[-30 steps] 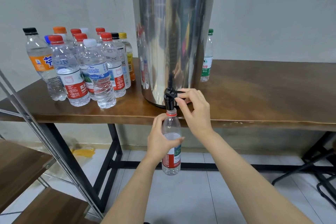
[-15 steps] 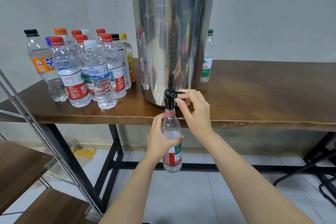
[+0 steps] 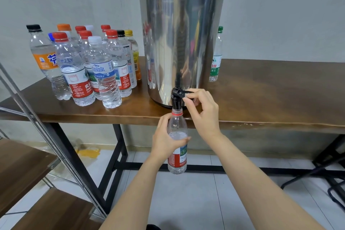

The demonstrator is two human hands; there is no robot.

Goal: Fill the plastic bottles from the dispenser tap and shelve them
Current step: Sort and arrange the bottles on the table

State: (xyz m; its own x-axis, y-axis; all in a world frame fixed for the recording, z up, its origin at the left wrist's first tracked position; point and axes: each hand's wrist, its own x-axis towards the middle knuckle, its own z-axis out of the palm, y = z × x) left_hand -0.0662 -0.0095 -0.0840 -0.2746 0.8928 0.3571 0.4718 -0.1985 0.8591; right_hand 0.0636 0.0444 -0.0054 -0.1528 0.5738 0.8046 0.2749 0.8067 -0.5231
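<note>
Head view showed the left hand [image 3: 166,136] wrapped round the upper body of the uncapped, red-labelled bottle [image 3: 177,161], held upright in front of the table [image 3: 270,95] edge with its neck directly beneath the black tap [image 3: 176,100] of the steel dispenser [image 3: 182,43]; the water surface stood near the thumb. The right hand [image 3: 203,112] pinched the tap lever [image 3: 183,92] between thumb and forefinger. A cluster of capped bottles [image 3: 89,69] stood on the table left of the dispenser, a green-capped bottle [image 3: 216,58] stood behind its right side, and wooden shelves [image 3: 24,162] occupied the lower left.
</note>
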